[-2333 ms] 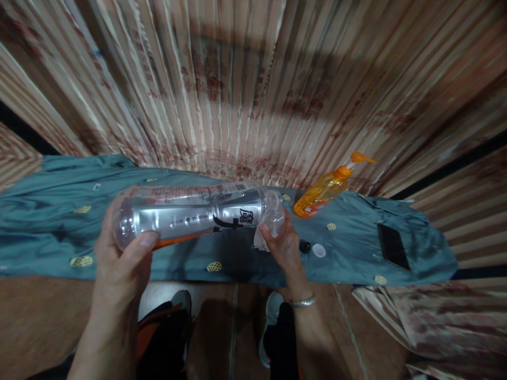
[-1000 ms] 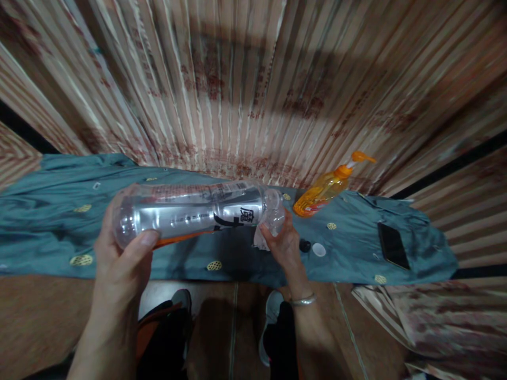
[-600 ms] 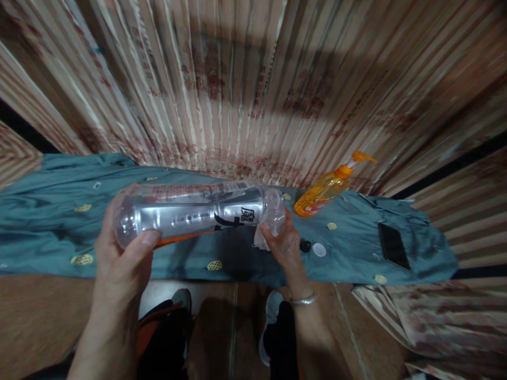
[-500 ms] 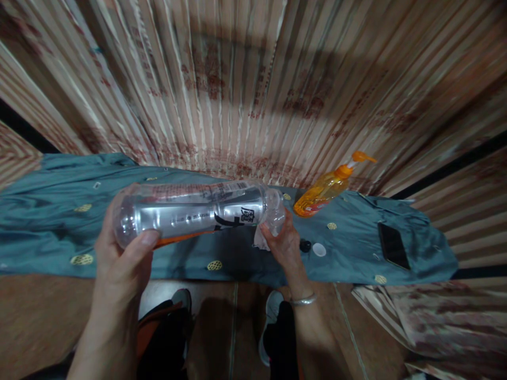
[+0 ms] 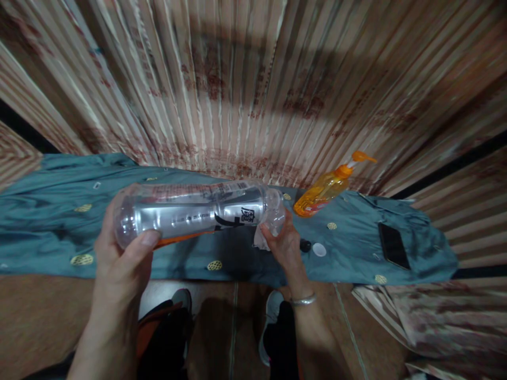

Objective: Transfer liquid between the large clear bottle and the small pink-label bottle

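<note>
A large clear plastic bottle (image 5: 186,214) with a silver, black and orange label lies sideways in the air above the cloth, its neck towards the right. My left hand (image 5: 127,253) wraps round its base, thumb across the near side. At the neck, my right hand (image 5: 285,243) grips a small clear plastic piece (image 5: 277,219) against the bottle's mouth; its exact shape is unclear. Pale crumpled tissue (image 5: 260,238) shows below my right fingers. Just right of that hand, a small black cap (image 5: 305,246) and a white round lid (image 5: 319,249) lie on the cloth.
A teal patterned cloth (image 5: 245,266) covers the narrow surface. An orange pump bottle (image 5: 322,192) stands at the back, right of centre. A black phone (image 5: 393,246) lies farther right. Behind rises a striped curtain (image 5: 237,95); tiled floor (image 5: 214,327) shows in front.
</note>
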Motion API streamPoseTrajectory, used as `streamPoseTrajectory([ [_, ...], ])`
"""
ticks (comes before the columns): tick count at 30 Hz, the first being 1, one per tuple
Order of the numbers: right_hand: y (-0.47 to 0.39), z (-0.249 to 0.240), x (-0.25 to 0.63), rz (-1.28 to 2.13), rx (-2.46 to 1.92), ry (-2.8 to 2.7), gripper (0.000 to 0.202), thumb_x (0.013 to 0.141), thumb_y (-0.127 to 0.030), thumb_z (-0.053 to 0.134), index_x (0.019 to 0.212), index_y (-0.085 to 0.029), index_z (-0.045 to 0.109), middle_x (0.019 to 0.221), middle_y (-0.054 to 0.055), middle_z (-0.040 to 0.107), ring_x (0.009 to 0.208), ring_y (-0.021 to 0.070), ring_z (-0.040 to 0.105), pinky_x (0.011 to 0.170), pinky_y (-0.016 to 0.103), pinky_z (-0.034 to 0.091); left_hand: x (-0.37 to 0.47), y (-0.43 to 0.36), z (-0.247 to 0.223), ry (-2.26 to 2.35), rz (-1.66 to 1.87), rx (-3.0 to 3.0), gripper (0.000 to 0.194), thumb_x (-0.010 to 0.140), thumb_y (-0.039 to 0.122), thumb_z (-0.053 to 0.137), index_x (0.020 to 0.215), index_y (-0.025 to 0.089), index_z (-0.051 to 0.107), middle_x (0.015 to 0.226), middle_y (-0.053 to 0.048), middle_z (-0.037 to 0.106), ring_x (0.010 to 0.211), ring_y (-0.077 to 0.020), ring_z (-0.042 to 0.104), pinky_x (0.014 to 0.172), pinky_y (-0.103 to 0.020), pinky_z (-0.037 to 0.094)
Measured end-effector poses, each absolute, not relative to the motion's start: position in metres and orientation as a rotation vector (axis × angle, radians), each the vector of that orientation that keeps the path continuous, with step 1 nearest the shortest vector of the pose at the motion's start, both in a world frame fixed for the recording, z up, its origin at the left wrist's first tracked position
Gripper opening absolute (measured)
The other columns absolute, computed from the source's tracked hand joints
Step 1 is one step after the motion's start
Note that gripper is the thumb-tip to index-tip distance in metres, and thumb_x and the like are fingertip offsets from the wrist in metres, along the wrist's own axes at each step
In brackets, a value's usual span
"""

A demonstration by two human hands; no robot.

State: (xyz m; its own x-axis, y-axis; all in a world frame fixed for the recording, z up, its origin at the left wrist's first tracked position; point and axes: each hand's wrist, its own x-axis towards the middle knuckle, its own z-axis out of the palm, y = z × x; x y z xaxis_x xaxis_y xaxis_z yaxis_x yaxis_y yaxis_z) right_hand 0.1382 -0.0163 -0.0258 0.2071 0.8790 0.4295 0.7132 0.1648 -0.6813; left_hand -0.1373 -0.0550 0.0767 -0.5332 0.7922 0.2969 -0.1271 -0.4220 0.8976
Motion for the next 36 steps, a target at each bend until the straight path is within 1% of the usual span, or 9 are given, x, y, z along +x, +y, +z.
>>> streamPoseTrajectory([
  [5,-0.016,-0.027,0.139,0.232,-1.587,-1.548,0.065,0.088,-0.048,0.07,0.141,-0.014,0.051,0.122,0.023,0.076,0.109,0.0361,0.076,0.091,0.052,0.062,-0.143,-0.055,0.071,1.193,1.957,1.121,0.079,0.041,0.053,0.099,0.115,0.036,0.078,0.123,-0.005,0.073,0.137,-0.0464,0.057,0.128,-0.076,0.019],
  [13,-0.017,-0.027,0.138,0.235,-1.593,-1.54,0.065,0.089,-0.049,0.07,0.142,-0.016,0.051,0.119,0.022,0.077,0.106,0.0355,0.076,0.09,0.053,0.063,-0.148,-0.055,0.064,1.228,1.927,1.191,0.081,0.048,0.055,0.097,0.124,0.037,0.074,0.129,-0.006,0.073,0.138,-0.0456,0.057,0.127,-0.075,0.023],
  [19,-0.017,-0.026,0.138,0.231,-1.589,-1.542,0.065,0.089,-0.051,0.069,0.14,-0.015,0.051,0.121,0.022,0.076,0.109,0.0343,0.076,0.091,0.051,0.063,-0.145,-0.055,0.068,1.204,1.943,1.152,0.079,0.043,0.053,0.099,0.118,0.036,0.077,0.126,-0.006,0.072,0.141,-0.0472,0.053,0.128,-0.076,0.019],
  [23,-0.017,-0.026,0.139,0.235,-1.588,-1.545,0.064,0.089,-0.048,0.069,0.141,-0.017,0.051,0.122,0.022,0.076,0.109,0.0349,0.076,0.091,0.054,0.062,-0.143,-0.054,0.07,1.185,1.983,1.107,0.079,0.039,0.053,0.1,0.113,0.035,0.079,0.124,-0.006,0.072,0.139,-0.0477,0.055,0.128,-0.076,0.019],
  [25,-0.017,-0.026,0.139,0.245,-1.591,-1.545,0.065,0.089,-0.048,0.07,0.143,-0.018,0.05,0.122,0.021,0.076,0.109,0.0355,0.075,0.091,0.055,0.062,-0.144,-0.055,0.068,1.192,1.972,1.127,0.079,0.041,0.053,0.1,0.115,0.036,0.079,0.126,-0.006,0.072,0.139,-0.0472,0.055,0.128,-0.076,0.021],
  [28,-0.016,-0.027,0.14,0.244,-1.592,-1.543,0.068,0.088,-0.05,0.07,0.143,-0.014,0.05,0.122,0.023,0.076,0.11,0.0362,0.075,0.091,0.052,0.063,-0.146,-0.055,0.065,1.224,1.939,1.227,0.08,0.049,0.058,0.095,0.123,0.037,0.074,0.132,-0.005,0.07,0.138,-0.0457,0.056,0.126,-0.074,0.027],
  [30,-0.016,-0.027,0.14,0.241,-1.592,-1.546,0.067,0.088,-0.05,0.07,0.142,-0.014,0.051,0.122,0.023,0.076,0.111,0.0358,0.075,0.091,0.051,0.063,-0.148,-0.055,0.063,1.247,1.929,1.265,0.082,0.052,0.061,0.093,0.128,0.037,0.072,0.134,-0.006,0.069,0.138,-0.0457,0.057,0.126,-0.073,0.028],
  [33,-0.016,-0.027,0.14,0.244,-1.587,-1.549,0.064,0.089,-0.048,0.069,0.142,-0.019,0.051,0.122,0.02,0.076,0.11,0.0348,0.076,0.091,0.053,0.063,-0.149,-0.056,0.063,1.26,1.902,1.233,0.086,0.049,0.061,0.094,0.129,0.036,0.071,0.134,-0.006,0.07,0.138,-0.046,0.056,0.127,-0.073,0.026],
  [36,-0.016,-0.027,0.14,0.233,-1.581,-1.552,0.063,0.088,-0.046,0.07,0.142,-0.019,0.051,0.122,0.021,0.076,0.11,0.0349,0.076,0.091,0.055,0.063,-0.149,-0.057,0.065,1.244,1.898,1.2,0.086,0.047,0.058,0.096,0.127,0.035,0.072,0.133,-0.006,0.07,0.137,-0.0456,0.057,0.126,-0.073,0.027],
])
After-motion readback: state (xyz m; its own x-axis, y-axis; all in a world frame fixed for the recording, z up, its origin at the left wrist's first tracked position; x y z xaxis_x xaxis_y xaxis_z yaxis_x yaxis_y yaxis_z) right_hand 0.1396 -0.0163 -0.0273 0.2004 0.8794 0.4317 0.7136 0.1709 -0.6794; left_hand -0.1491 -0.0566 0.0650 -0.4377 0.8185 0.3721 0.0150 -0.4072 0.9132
